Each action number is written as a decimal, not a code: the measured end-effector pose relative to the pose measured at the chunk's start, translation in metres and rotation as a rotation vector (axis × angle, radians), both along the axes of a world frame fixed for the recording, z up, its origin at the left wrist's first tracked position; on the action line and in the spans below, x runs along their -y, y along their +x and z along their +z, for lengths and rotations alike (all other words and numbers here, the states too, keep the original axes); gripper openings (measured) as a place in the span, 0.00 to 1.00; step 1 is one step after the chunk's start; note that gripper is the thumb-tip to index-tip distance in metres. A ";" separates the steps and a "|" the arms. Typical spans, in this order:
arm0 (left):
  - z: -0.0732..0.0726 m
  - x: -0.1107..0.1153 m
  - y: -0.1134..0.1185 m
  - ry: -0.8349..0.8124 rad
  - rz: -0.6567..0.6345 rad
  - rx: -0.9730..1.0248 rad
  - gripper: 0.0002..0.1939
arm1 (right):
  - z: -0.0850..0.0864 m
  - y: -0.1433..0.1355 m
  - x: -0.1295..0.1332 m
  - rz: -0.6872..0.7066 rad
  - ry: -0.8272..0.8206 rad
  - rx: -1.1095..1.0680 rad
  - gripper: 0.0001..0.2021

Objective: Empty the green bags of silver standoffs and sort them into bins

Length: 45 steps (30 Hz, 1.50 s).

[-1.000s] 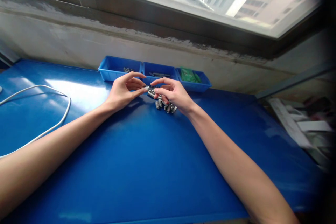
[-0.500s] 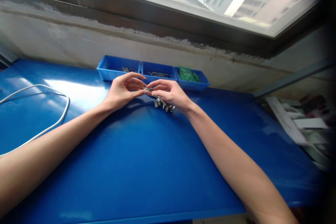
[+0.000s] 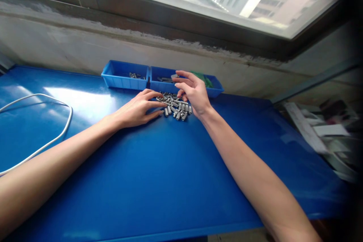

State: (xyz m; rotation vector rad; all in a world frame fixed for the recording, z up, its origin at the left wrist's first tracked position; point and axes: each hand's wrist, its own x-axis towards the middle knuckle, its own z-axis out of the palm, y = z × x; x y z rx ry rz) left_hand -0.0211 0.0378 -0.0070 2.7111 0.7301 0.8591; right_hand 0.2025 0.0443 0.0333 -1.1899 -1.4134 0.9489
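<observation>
Several small silver metal parts (image 3: 178, 107) lie in a loose pile on the blue table (image 3: 159, 174). My left hand (image 3: 140, 109) rests at the pile's left side, fingers spread, its fingertips touching the nearest parts. Raised over the pile's back right side, my right hand (image 3: 194, 92) has a small silver piece (image 3: 174, 76) between its fingertips, in front of the middle blue bin. The lower fingers of that hand curl above the pile.
Three joined blue bins stand along the wall: the left bin (image 3: 124, 81) and the middle one hold metal parts, the right one (image 3: 214, 91) a green bag. A white cable (image 3: 64, 130) curves over the table's left side. Blurred items (image 3: 331, 130) sit at the far right.
My hands have moved apart, the left one down to the pile and the right one up and rightward. More of the pile shows between them.
</observation>
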 end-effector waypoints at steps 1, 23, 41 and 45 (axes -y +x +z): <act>-0.001 0.000 0.000 0.012 -0.011 -0.017 0.14 | -0.001 0.000 0.000 -0.003 -0.004 0.000 0.24; 0.001 -0.003 -0.001 -0.440 0.214 0.421 0.15 | 0.005 -0.007 0.008 0.116 -0.100 -0.041 0.16; 0.006 -0.009 -0.008 -0.724 0.184 0.706 0.26 | 0.003 -0.017 0.015 0.371 -0.223 0.082 0.18; 0.007 -0.008 -0.007 -0.752 0.150 0.719 0.29 | 0.003 -0.017 0.017 0.419 -0.216 0.074 0.20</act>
